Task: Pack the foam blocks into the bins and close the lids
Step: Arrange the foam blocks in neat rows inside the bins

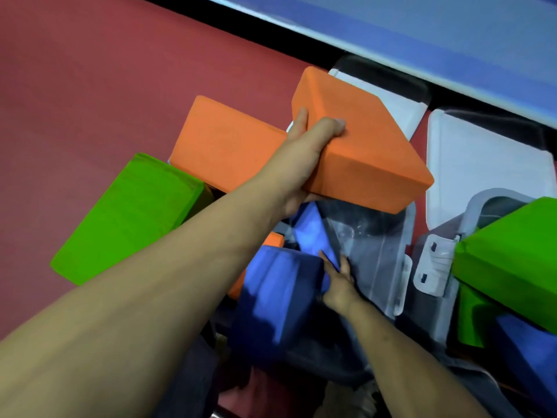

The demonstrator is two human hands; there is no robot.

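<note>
Your left hand (304, 158) gripped an orange foam block (361, 140) by its near end, thumb laid across the top face and fingers curled beneath, and held it in the air above a clear plastic bin (379, 251). The block was tilted, its far corner pointing up toward the wall. The clear bin under it had a pale rim and a white latch on its right side, and part of its floor showed through the walls.

Your right hand (339, 282) was lower down, inside that bin near its near-left corner. Its fingers reached forward around the end of a dark blue foam block (271, 300), and seemed to close on it, though the grip was partly hidden. A lighter blue block (310, 233) stood tilted just beyond your fingertips, leaning under the orange block you held. Your two hands were well apart, one high and one low.

A second orange block (223, 146) lay just left of the held one, behind your left wrist. A green block (129, 215) lay on the red floor (90, 86) farther left, beside your forearm. A white bin lid (482, 167) lay flat to the right of the clear bin. At the right edge another green block (512, 260) rested tilted over the rim of a second bin (479, 206), with more blue foam (530, 357) below it.
</note>
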